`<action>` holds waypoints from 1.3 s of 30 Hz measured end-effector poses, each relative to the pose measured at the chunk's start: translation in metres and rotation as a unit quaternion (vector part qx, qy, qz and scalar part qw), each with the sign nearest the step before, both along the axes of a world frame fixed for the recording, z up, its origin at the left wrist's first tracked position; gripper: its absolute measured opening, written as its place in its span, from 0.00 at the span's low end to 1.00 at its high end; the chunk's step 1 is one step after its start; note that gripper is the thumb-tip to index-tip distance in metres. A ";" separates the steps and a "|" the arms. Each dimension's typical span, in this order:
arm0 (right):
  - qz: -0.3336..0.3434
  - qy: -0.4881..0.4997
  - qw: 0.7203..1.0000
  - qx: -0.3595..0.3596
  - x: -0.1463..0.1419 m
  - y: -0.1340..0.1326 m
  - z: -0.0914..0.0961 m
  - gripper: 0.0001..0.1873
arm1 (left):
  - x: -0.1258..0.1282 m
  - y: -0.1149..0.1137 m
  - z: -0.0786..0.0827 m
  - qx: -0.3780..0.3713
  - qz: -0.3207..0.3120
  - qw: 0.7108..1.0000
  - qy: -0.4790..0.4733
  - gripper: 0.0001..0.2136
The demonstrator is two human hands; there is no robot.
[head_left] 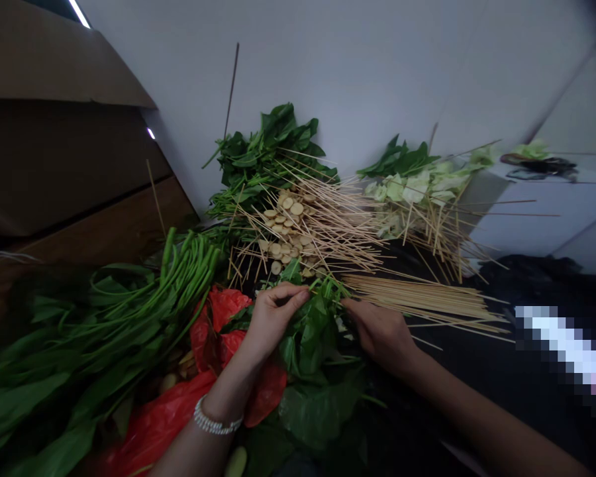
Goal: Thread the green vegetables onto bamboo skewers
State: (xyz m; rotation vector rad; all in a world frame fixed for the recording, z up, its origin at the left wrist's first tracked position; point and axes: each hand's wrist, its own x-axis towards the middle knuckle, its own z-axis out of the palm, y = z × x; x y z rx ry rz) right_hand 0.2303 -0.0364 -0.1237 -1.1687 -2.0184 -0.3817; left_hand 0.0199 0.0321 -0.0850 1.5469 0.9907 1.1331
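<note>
My left hand (273, 317) is closed, thumb and forefinger pinching the top of a bunch of leafy greens (312, 331) that hangs down below it. Just right of the bunch, my right hand (385, 336) is closed with its fingertips against the stems; what lies inside its fingers is hidden. Behind both hands is a pile of skewers (345, 225) threaded with pale round slices (291, 209). A flat bundle of bare bamboo skewers (422, 298) lies beyond my right hand. More loose leaves (322, 411) spread out beneath the hands.
Long-stemmed greens (104, 324) fill the left side, beside a red plastic bag (173, 404). At the back are skewered greens (273, 146) and skewers with pale cabbage-like leaves (417, 185). A white wall (357, 73) rises behind; a cardboard box (54, 146) stands at left.
</note>
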 end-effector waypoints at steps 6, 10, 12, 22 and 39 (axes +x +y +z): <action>0.019 0.006 1.000 -0.005 -0.003 -0.001 0.001 0.17 | 0.003 -0.001 -0.002 0.018 -0.041 0.999 0.002 0.06; 0.012 0.015 1.000 -0.012 -0.003 -0.002 0.001 0.18 | 0.004 -0.001 -0.001 0.016 -0.045 0.999 0.007 0.07; 0.007 0.023 1.000 -0.014 -0.003 -0.002 0.001 0.18 | 0.003 -0.002 0.000 0.008 -0.041 0.999 0.012 0.10; -0.103 0.139 0.985 -0.015 0.014 0.004 0.013 0.11 | -0.001 0.003 -0.002 -0.068 0.003 0.997 -0.046 0.22; -0.148 0.305 0.940 -0.026 0.027 0.004 0.018 0.08 | 0.009 -0.015 -0.016 0.160 -0.192 0.911 0.329 0.04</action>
